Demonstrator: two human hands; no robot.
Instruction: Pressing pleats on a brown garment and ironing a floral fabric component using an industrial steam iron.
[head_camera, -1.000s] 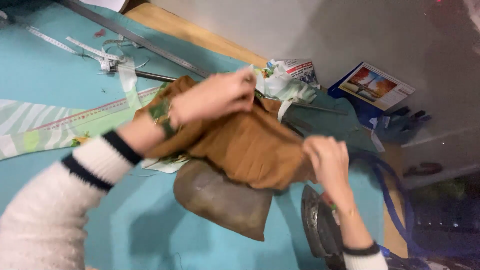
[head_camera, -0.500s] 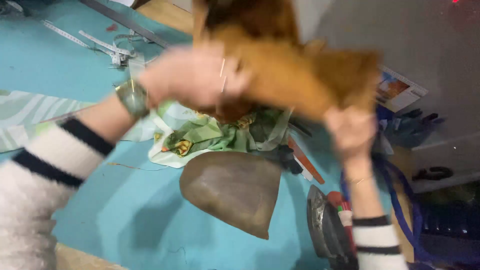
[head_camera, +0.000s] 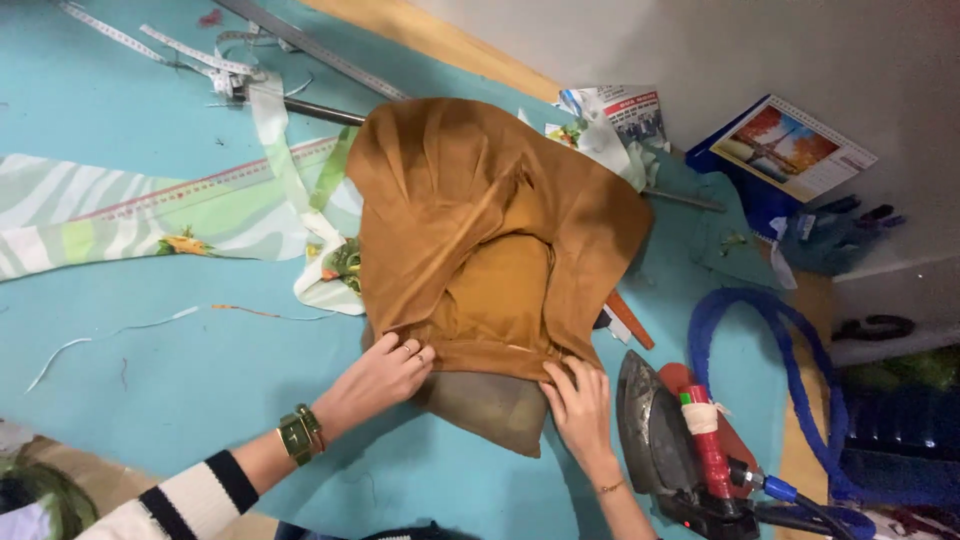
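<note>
On turquoise table (head_camera: 150, 360), I see left hand (head_camera: 375, 380) and right hand (head_camera: 580, 405) pinching hem of tan-brown suede garment (head_camera: 480, 230), draped over brown padded pressing form (head_camera: 490, 405). Fitting step, I judge; hem needs even tugging.

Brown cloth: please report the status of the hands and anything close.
Left hand and right hand both pinch brown cloth hem, over pressing pad. Iron stands upright beside right hand.
</note>
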